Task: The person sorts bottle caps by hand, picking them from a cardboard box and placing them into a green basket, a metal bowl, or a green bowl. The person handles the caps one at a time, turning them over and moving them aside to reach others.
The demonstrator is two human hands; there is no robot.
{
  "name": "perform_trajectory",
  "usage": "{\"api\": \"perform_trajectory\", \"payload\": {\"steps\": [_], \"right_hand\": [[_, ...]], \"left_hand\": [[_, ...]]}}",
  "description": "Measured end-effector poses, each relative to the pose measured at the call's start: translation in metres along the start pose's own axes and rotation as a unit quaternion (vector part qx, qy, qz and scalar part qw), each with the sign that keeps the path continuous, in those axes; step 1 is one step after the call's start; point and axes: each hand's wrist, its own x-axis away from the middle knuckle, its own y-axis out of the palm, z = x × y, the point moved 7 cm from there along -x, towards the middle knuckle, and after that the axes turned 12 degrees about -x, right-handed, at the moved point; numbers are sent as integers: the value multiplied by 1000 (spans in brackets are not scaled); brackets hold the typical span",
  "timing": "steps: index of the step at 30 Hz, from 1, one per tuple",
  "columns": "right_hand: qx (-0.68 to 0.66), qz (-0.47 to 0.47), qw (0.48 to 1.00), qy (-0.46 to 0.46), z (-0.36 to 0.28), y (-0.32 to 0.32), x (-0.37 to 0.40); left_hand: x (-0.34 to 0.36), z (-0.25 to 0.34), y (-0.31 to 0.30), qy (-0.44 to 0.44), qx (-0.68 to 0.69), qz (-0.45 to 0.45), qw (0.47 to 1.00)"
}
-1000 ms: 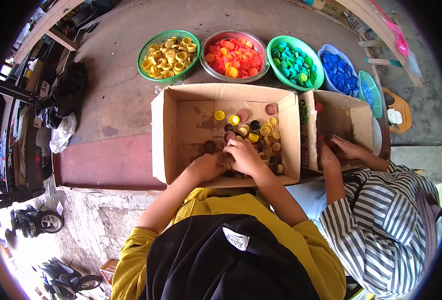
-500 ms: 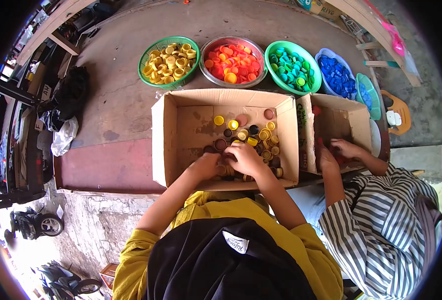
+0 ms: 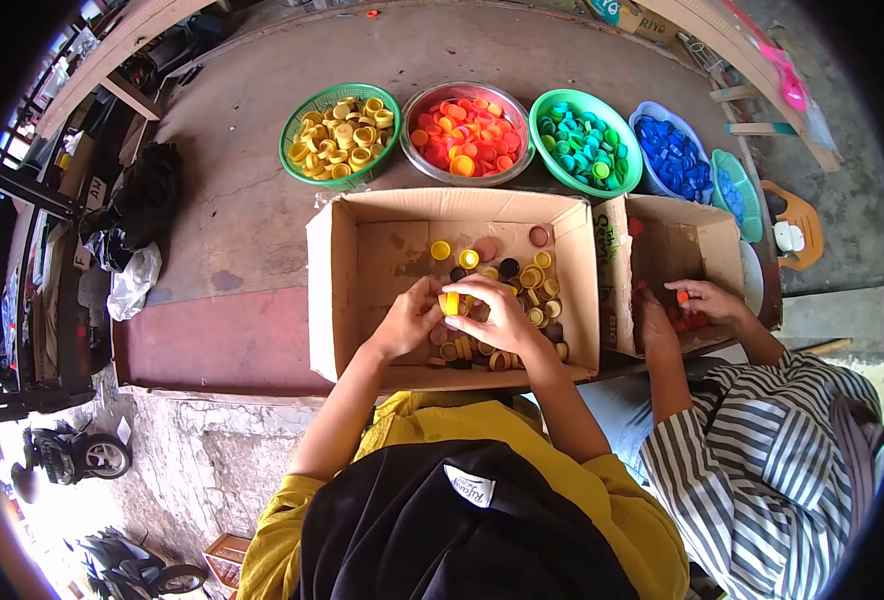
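My left hand [image 3: 409,322] and my right hand [image 3: 497,318] meet above the large cardboard box [image 3: 387,225], their fingers closed at a yellow bottle cap [image 3: 450,304]. The right thumb and fingers pinch the cap; the left fingertips press at its left side, partly hidden. Below and beyond the hands, yellow, black and brownish caps [image 3: 532,277] lie loose on the box floor, mostly towards the right and the near side.
Behind the box stand a green basket of yellowish caps [image 3: 284,140], a metal bowl of red-orange caps [image 3: 409,150], a green basin of green caps [image 3: 537,155] and a blue basket [image 3: 652,108]. At right, a co-worker's hands [image 3: 707,300] handle red caps in a smaller box [image 3: 617,260].
Both my hands have risen from among the caps, and a yellow cap now shows between the fingers. The co-worker's right hand has lifted a red-orange cap.
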Motion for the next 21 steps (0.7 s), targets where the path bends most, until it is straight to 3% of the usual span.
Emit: {"api": "perform_trajectory", "payload": {"steps": [1,6,8,10,12,13,16,19,21], "right_hand": [[6,-1,1000,-1,-2,0,0],[34,77,996,29,6,-15,2],[137,152,978,-36,10,-24,5],[255,152,953,-53,-6,-15,3],[261,65,962,-40,3,7,6],[244,-18,969,12,15,24,7],[354,-247,891,137,53,61,19],[332,-273,898,92,62,75,19],[312,-293,894,130,62,77,22]], "left_hand": [[0,3,-2,8,-64,10,998],[-1,12,-13,29,7,62,998],[2,11,-19,24,8,100,995],[1,8,-26,25,20,145,989],[-1,8,-30,30,-1,162,986],[0,9,-33,31,-13,170,985],[4,9,-40,9,-36,200,979],[5,5,-49,-6,-65,202,977],[9,6,-53,-10,-61,212,975]]}}
